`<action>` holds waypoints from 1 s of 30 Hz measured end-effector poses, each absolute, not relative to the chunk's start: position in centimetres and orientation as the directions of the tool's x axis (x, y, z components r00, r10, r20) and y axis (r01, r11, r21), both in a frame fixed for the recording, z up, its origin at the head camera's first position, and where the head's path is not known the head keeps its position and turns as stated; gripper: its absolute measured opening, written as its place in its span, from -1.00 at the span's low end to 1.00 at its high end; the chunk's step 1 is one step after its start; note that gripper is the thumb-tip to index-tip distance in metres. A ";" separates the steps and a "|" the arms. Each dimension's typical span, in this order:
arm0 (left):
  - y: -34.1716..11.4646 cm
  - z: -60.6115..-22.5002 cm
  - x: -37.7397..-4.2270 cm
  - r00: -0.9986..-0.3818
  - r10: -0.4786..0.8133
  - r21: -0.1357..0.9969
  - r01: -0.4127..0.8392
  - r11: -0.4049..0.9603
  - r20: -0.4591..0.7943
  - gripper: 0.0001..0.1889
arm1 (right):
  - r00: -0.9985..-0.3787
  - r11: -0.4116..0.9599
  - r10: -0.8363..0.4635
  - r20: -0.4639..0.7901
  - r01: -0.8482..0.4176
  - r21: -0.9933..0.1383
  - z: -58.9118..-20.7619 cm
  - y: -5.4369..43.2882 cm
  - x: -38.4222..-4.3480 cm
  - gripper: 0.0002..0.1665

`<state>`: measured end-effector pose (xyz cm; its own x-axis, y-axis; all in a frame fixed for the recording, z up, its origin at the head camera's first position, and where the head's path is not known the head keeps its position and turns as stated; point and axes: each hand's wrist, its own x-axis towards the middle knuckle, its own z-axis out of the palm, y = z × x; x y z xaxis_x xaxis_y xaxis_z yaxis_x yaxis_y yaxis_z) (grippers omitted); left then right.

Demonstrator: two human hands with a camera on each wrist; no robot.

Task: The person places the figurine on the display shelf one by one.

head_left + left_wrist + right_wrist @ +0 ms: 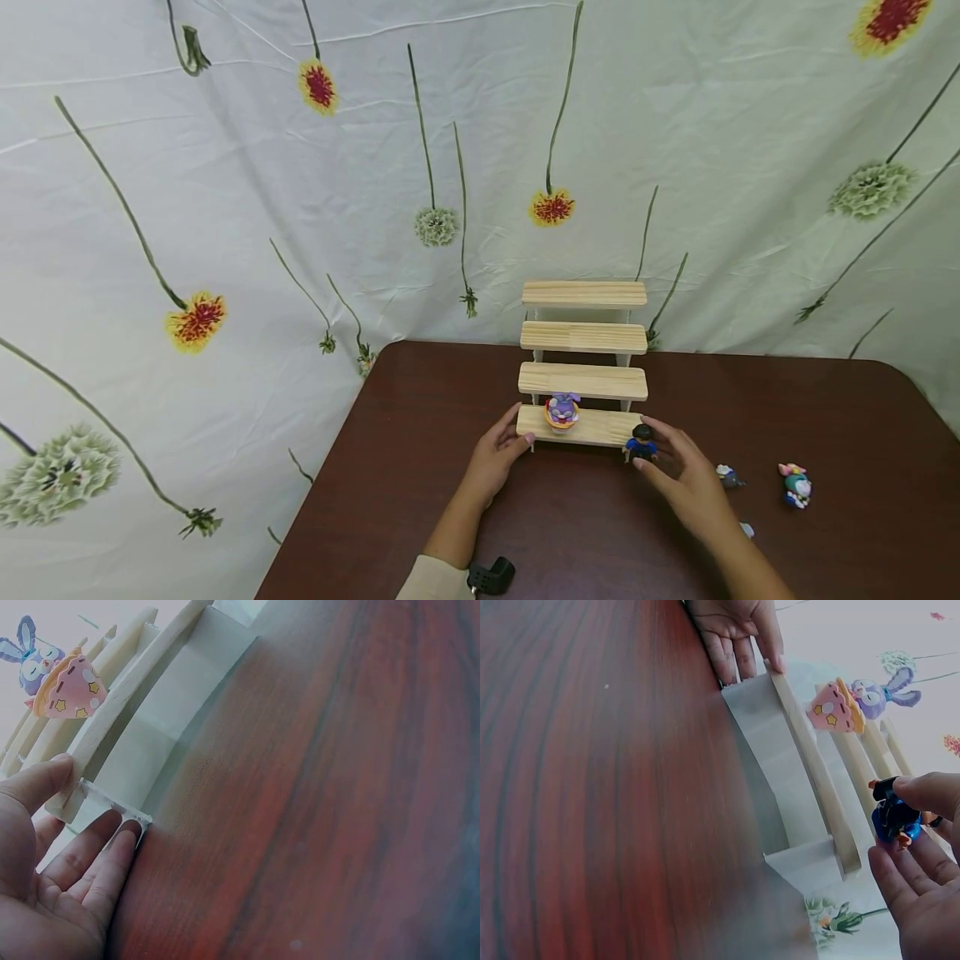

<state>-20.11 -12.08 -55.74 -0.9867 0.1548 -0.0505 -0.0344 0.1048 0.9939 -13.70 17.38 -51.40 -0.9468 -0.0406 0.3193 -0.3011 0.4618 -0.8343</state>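
Note:
A stepped display stand with pale wooden shelves (583,382) stands at the table's back edge. On its lowest shelf, left of the middle, sits a purple rabbit figurine (562,410) in a pink, star-dotted base. My left hand (495,458) grips the left end of that shelf, thumb on the wood (105,735) and fingers by the clear side support. My right hand (678,471) pinches a small dark-haired figurine in blue and black (897,814) between thumb and fingers, close by the right end of the lowest shelf.
Right of my right hand, a grey and white figurine (729,477) and a teal figurine with a pink top (797,486) lie on the dark red-brown table (862,417). Another small pale piece (747,529) shows partly behind my forearm. A flower-print cloth (480,167) hangs behind.

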 end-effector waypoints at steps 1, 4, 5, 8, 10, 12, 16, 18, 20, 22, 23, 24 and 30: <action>-12.1 -55.7 -20.1 -0.987 0.155 0.994 -0.035 0.105 -0.051 -0.26 | -0.946 0.469 -0.038 0.322 -0.302 -0.830 -51.4 17.2 -13.8 -0.25; -12.1 -55.8 -20.1 -0.987 0.154 0.993 -0.038 0.110 -0.055 -0.25 | -0.944 0.499 -0.026 0.328 -0.297 -0.814 -51.4 16.8 -14.1 -0.24; -12.1 -55.8 -20.1 -0.987 0.152 0.993 -0.042 0.111 -0.059 -0.25 | -0.944 0.509 -0.022 0.329 -0.293 -0.809 -51.4 16.6 -14.2 -0.23; -12.2 -55.9 -20.2 -0.987 0.150 0.993 -0.044 0.114 -0.061 -0.25 | -0.949 0.528 -0.014 0.316 -0.275 -0.803 -51.4 16.2 -14.4 -0.23; -12.2 -55.9 -20.2 -0.987 0.152 0.992 -0.038 0.118 -0.056 -0.25 | -0.950 0.534 -0.014 0.310 -0.270 -0.802 -51.5 15.9 -14.6 -0.23; -12.2 -55.8 -20.2 -0.987 0.151 0.992 -0.037 0.121 -0.056 -0.25 | -0.952 0.534 -0.015 0.306 -0.266 -0.802 -51.5 15.6 -14.7 -0.24; -12.2 -55.7 -20.1 -0.987 0.151 0.992 -0.034 0.121 -0.053 -0.27 | -0.951 0.526 -0.011 0.310 -0.269 -0.807 -51.6 15.0 -14.9 -0.24; -12.1 -55.6 -20.1 -0.987 0.150 0.992 -0.038 0.118 -0.055 -0.26 | -0.949 0.526 -0.007 0.316 -0.272 -0.806 -51.7 14.8 -15.1 -0.24; -12.1 -55.6 -20.0 -0.987 0.148 0.992 -0.040 0.120 -0.057 -0.26 | -0.948 0.525 -0.006 0.317 -0.273 -0.806 -51.8 14.7 -15.3 -0.23; -12.1 -55.5 -20.0 -0.987 0.146 0.991 -0.044 0.123 -0.062 -0.25 | -0.948 0.527 -0.007 0.319 -0.274 -0.804 -51.9 14.6 -15.5 -0.23; -12.2 -55.5 -20.0 -0.987 0.147 0.991 -0.039 0.127 -0.057 -0.25 | -0.948 0.529 -0.006 0.319 -0.274 -0.803 -52.0 14.5 -15.6 -0.23; -12.2 -55.6 -20.0 -0.987 0.147 0.991 -0.040 0.129 -0.059 -0.26 | -0.949 0.530 -0.004 0.317 -0.271 -0.803 -52.0 14.5 -15.7 -0.23; -12.1 -55.7 -20.1 -0.988 0.145 0.992 -0.042 0.122 -0.060 -0.26 | -0.952 0.553 0.002 0.306 -0.254 -0.794 -52.2 14.2 -16.2 -0.21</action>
<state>-20.12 -12.11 -55.71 -0.9875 0.1455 -0.0600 -0.0423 0.1216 0.9917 -16.24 14.19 -52.24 -0.9521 0.0019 0.3057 -0.2537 0.5531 -0.7936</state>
